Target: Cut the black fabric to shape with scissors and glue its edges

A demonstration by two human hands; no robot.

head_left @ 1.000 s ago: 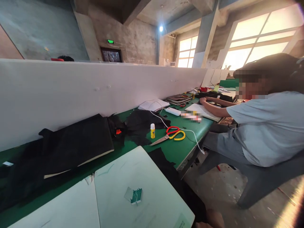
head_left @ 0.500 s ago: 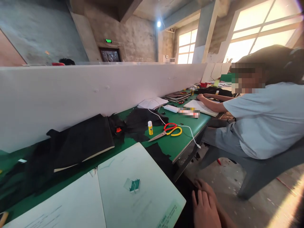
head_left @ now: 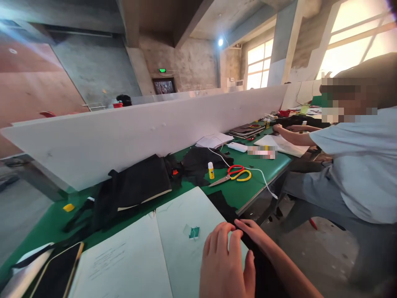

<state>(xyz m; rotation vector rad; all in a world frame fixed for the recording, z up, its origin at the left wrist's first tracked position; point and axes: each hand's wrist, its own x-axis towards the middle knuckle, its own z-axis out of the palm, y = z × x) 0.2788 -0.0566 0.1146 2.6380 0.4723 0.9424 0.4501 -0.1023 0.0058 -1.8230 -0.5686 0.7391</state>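
Where a smooth green tabletop point(head_left: 46, 229) bears an open, pale-paged paper book point(head_left: 145, 260), the bare left hand point(head_left: 226, 258), fingers loosely parted, is over the right page; beside it, the right hand's point(head_left: 254, 235) grip I cannot tell.

You've one view, the head cam: it looks fwd & down from your seat, angled along the table point(head_left: 46, 234). L hand point(head_left: 223, 256) & R hand point(head_left: 256, 234) v. close, btm ctr; partition point(head_left: 186, 120) mid-dist., wall point(head_left: 182, 51) far bkgd.
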